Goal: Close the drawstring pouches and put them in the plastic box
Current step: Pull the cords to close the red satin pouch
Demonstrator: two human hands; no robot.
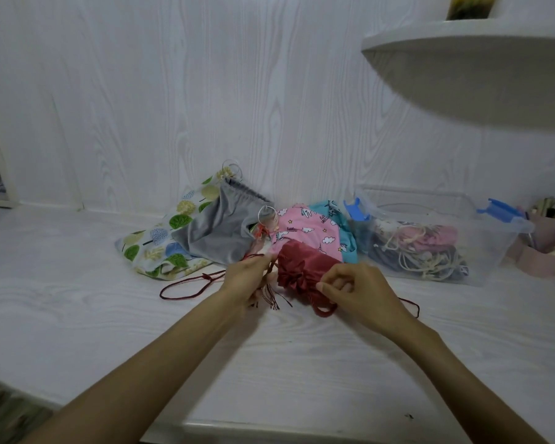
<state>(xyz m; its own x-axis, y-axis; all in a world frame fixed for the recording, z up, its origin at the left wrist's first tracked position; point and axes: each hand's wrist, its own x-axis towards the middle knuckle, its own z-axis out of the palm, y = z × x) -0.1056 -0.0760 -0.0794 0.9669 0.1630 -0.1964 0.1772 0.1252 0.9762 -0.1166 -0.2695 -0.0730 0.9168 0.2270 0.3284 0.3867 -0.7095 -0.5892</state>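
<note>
Your left hand [249, 280] pinches the cord of the red pouch [305, 267] at its left side, fingers curled round the tasselled end. Your right hand [356, 291] pinches the pouch's gathered mouth from the right, fingers bent onto the fabric. The pouch lies on the surface [77, 283] between your two hands. Its long axis runs from the puckered mouth nearest you back and to the right, toward the pile of open pouches [218, 229] behind it. The mouth looks nearly cinched, so the cord probably needs little more pull.

The box [494, 251] stands to the right, just past the pile and already holding several pouches. Your right hand is nearer to it, so it is likely the one to carry the pouch across. A loose cord loop [180, 288] trails left on the surface and could snag.
</note>
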